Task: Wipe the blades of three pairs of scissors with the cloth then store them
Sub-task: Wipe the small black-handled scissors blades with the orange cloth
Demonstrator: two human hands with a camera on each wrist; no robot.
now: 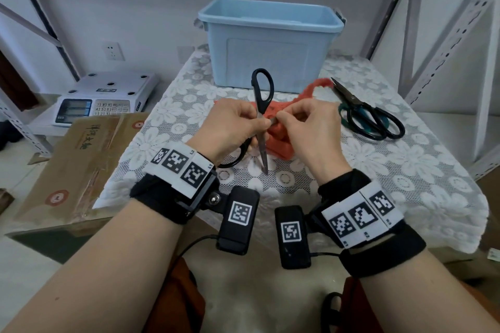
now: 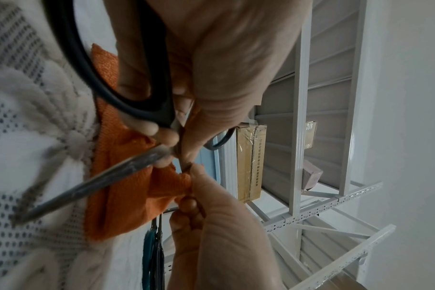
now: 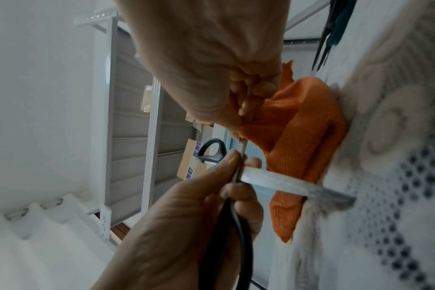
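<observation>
A pair of black-handled scissors (image 1: 262, 105) is held spread wide above the lace-covered table (image 1: 405, 165). My left hand (image 1: 259, 124) grips it around the pivot and lower handle. One bare blade (image 2: 99, 182) points down toward me, also seen in the right wrist view (image 3: 281, 182). My right hand (image 1: 281, 119) pinches a fold of the orange cloth (image 1: 281, 140) round the other blade, which is mostly hidden. The rest of the cloth (image 3: 306, 137) lies bunched on the table. Two more scissors (image 1: 370, 116), one black and one teal-handled, lie to the right.
A light blue plastic bin (image 1: 267, 43) stands open at the back of the table. A cardboard box (image 1: 81, 165) and a weighing scale (image 1: 105, 97) sit to the left. Metal shelving posts (image 1: 454, 35) rise on the right.
</observation>
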